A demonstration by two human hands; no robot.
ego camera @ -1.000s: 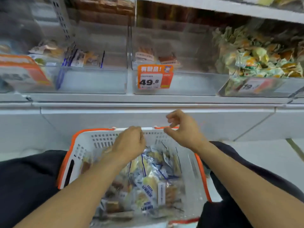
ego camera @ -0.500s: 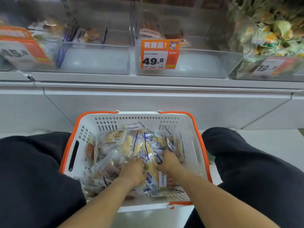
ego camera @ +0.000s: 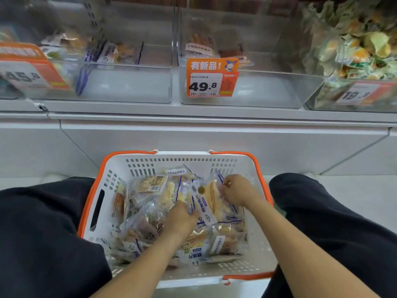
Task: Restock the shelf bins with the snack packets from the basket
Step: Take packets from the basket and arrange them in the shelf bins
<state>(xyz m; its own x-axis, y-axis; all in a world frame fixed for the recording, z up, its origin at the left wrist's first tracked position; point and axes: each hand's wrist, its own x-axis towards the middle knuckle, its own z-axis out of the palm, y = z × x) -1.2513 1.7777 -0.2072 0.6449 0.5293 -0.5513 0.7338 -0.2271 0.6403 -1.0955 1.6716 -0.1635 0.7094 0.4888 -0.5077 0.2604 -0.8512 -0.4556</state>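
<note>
A white basket (ego camera: 137, 164) with orange rim sits on the floor between my knees, full of several clear snack packets. My right hand (ego camera: 237, 193) pinches the top edge of a clear blue-trimmed packet (ego camera: 209, 198) with a yellow snack inside, tilted up in the basket. My left hand (ego camera: 181, 220) grips the same packet's lower left edge, fingers curled into the pile. Above, a clear middle bin (ego camera: 247, 91) with a 49.8 tag holds few packets at its back. The clear bin to its left (ego camera: 129, 82) holds a few blue-trimmed packets.
A bin on the right (ego camera: 354, 52) is heaped with green and yellow wrapped snacks. A far-left bin carries a 45.8 tag (ego camera: 28, 74). A white shelf ledge (ego camera: 193, 117) runs below the bins. My dark-trousered knees (ego camera: 43, 222) flank the basket.
Both hands dropped from the basket's far rim into the packets. They now lift one blue-trimmed packet, the right hand having moved up and to the right. The view tilted down.
</note>
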